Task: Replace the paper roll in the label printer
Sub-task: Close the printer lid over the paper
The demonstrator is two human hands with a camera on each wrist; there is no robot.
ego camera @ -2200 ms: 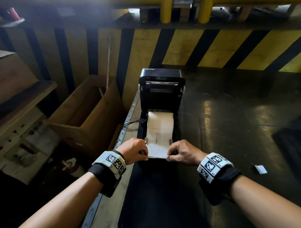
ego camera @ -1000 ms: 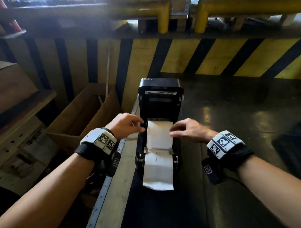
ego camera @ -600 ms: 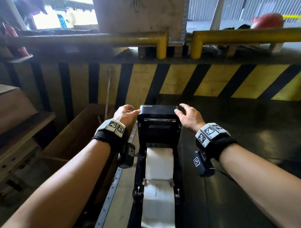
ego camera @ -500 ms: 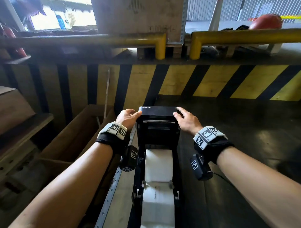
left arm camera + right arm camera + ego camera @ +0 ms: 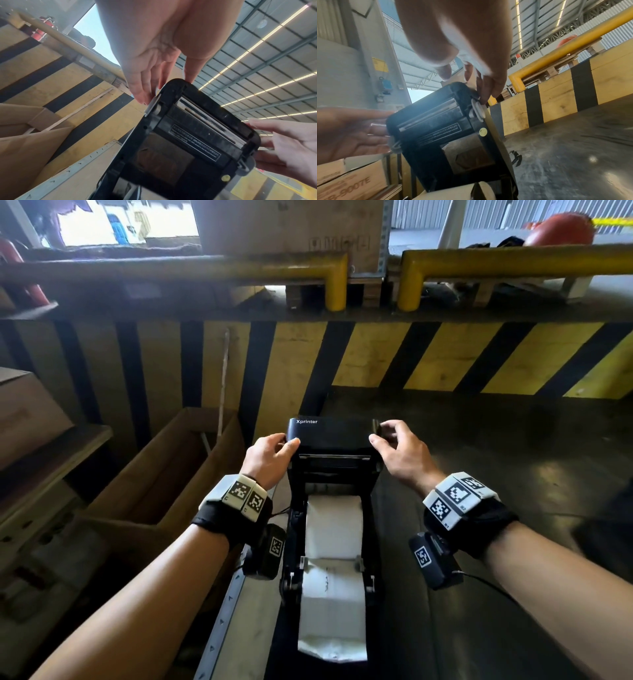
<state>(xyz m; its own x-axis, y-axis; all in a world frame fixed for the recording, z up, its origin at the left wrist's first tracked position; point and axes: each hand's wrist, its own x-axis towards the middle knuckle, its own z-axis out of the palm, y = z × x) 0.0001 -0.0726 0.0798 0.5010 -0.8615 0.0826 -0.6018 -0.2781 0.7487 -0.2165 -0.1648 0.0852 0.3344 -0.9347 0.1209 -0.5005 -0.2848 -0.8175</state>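
Closing time, by the look of it: both hands are up on the raised lid (image 5: 334,436) of the label printer (image 5: 330,542), one at each top corner. The left hand (image 5: 269,455) curls its fingers over the left corner, thumb on the front edge; the right hand (image 5: 399,451) does the same at the right corner. Each is holding the lid, neither clamped hard as far as the head view tells.

Down in the open bay the paper roll (image 5: 334,525) sits seated between the side walls, and its loose strip (image 5: 330,614) runs toward the near end, over the front edge and out past the printer. So the loading looks done; the step in hand, I'd judge, is bringing the lid down. That calls for an even pull from both corners, keeping the strip straight and flat under the lid so it doesn't crease or skew, then a firm press until the side catches (image 5: 151,104) latch.

The count: one printer, one lid, one roll, two hands. To the left stands one open cardboard box (image 5: 161,477), and far behind runs the yellow-and-black striped wall (image 5: 428,354).
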